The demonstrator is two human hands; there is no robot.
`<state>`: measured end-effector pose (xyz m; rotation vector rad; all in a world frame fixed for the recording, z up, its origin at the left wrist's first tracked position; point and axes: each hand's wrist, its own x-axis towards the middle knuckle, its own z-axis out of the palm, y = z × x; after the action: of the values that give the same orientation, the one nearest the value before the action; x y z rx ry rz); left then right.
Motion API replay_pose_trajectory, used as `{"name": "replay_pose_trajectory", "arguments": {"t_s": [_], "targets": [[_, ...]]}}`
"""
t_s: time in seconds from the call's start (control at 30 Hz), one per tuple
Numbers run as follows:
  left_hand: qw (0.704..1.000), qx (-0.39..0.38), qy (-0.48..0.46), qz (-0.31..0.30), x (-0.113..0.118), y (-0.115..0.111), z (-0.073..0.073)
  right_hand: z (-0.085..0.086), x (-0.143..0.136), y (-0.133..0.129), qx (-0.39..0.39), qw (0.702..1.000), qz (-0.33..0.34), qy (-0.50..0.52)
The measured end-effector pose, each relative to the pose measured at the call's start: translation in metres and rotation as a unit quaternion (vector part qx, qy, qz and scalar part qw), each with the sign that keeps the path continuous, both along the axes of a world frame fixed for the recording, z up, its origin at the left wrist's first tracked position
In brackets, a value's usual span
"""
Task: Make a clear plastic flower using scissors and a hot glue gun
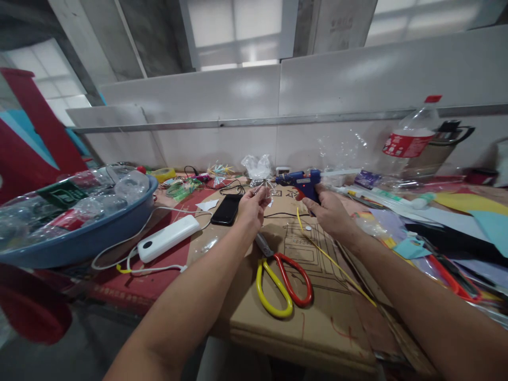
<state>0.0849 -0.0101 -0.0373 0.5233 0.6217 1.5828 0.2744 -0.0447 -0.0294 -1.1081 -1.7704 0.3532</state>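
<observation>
My right hand is wrapped round the grip of a blue hot glue gun, whose nozzle points left. A glue stick juts from the gun's back end, and a small red light glows on its side. Close to the nozzle, my left hand pinches a small clear plastic piece with thin strips; its exact shape is hard to make out. Below the hands, scissors with one yellow and one red handle lie on the cardboard. A black phone rests left of my left hand.
A blue basin full of plastic bottles stands at left, near a white power strip with its cable. A yellow strip crosses the cardboard. At right are a large bottle, coloured sheets and a red-handled tool.
</observation>
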Motion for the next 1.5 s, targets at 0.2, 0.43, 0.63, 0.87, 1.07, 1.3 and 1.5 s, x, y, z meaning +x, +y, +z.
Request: {"name": "replay_pose_trajectory", "arguments": {"t_s": [0.2, 0.43, 0.63, 0.87, 1.07, 1.3, 1.5], "targets": [[1.000, 0.002, -0.001, -0.001, 0.0009, -0.0010, 0.0009, 0.0012, -0.0009, -0.0007, 0.007, 1.000, 0.001, 0.000], [1.000, 0.006, 0.002, -0.004, 0.0006, -0.0013, 0.0006, 0.0021, -0.0015, -0.0009, 0.000, 1.000, 0.000, 0.000], [1.000, 0.006, -0.001, -0.005, -0.0003, 0.0006, -0.0006, 0.0017, -0.0007, -0.0015, 0.006, 1.000, -0.008, -0.008], [1.000, 0.007, 0.001, -0.005, -0.0005, 0.0013, -0.0010, 0.0021, -0.0008, -0.0030, 0.011, 1.000, -0.010, -0.008], [1.000, 0.004, -0.002, -0.006, 0.0006, -0.0013, 0.0009, 0.0035, -0.0017, -0.0036, 0.006, 1.000, -0.007, -0.009], [1.000, 0.005, -0.003, -0.007, 0.0004, -0.0007, 0.0013, 0.0034, -0.0016, -0.0037, 0.013, 1.000, -0.009, -0.009], [1.000, -0.003, -0.012, 0.000, -0.0008, 0.0004, 0.0031, 0.0034, -0.0017, -0.0033, 0.010, 1.000, -0.011, -0.012]]}}
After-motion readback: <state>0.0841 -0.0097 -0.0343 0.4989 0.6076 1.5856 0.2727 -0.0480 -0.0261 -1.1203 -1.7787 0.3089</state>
